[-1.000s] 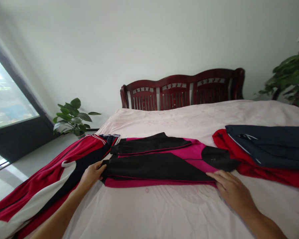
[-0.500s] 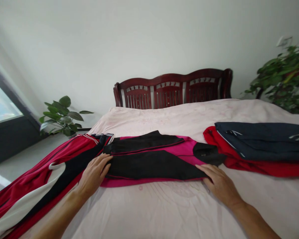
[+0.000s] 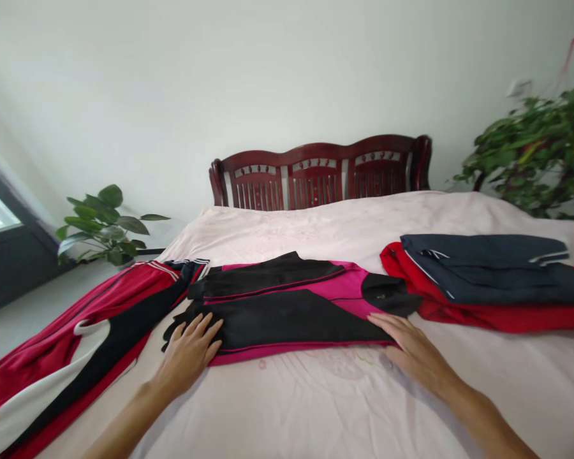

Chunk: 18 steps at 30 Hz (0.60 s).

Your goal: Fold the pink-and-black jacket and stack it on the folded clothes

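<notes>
A black and magenta jacket [image 3: 287,315] lies on the bed with its sleeves folded in over the body and its dark collar toward the right. My left hand [image 3: 191,347] rests flat on the jacket's left end, fingers spread over the near sleeve's black fabric, part of which sticks out past the hand. On the near right shoulder edge, by the collar, lies my right hand [image 3: 414,347], its fingers stretched out and its thumb lower down. What is under its fingertips is hidden.
Red, white and navy track clothes [image 3: 110,338] stretch along the bed's left side. At the right sits a folded navy garment [image 3: 488,271] on a red one [image 3: 502,319]. The pink bedsheet [image 3: 296,414] reaches back to a wooden headboard [image 3: 316,169]. Potted plants [image 3: 105,223] stand at both sides.
My left hand has moved nearer to me, and black sleeve fabric now spreads out left beneath it. My right hand stays at the shoulder. The view has turned slightly right.
</notes>
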Each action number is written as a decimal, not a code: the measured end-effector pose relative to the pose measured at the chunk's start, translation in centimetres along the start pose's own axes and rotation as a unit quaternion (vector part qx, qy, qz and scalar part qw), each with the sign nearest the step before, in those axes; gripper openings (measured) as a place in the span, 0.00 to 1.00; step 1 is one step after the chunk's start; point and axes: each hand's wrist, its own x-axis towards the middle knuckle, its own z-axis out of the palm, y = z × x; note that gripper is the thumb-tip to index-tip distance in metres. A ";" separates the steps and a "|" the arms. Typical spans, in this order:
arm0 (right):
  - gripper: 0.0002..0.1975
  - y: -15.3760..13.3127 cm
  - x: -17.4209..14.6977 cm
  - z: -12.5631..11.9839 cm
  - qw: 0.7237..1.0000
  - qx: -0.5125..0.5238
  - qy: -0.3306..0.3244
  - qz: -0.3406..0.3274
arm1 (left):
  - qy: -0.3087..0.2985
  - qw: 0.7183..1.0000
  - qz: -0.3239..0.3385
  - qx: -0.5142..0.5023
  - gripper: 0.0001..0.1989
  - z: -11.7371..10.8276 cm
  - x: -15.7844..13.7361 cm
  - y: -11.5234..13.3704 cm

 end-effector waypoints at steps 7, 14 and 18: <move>0.26 -9.8 6.4 -0.2 0.996 0.063 0.047 -0.032 | 0.046 0.996 -0.017 -0.074 0.19 -4.0 3.5 2.1; 0.29 -19.5 11.7 7.6 0.992 0.029 -0.043 -0.113 | 0.007 0.999 0.043 -0.026 0.26 0.3 4.7 3.4; 0.30 -16.4 11.0 9.9 0.992 0.011 -0.085 -0.092 | -0.001 0.998 0.055 -0.008 0.28 2.4 2.9 1.7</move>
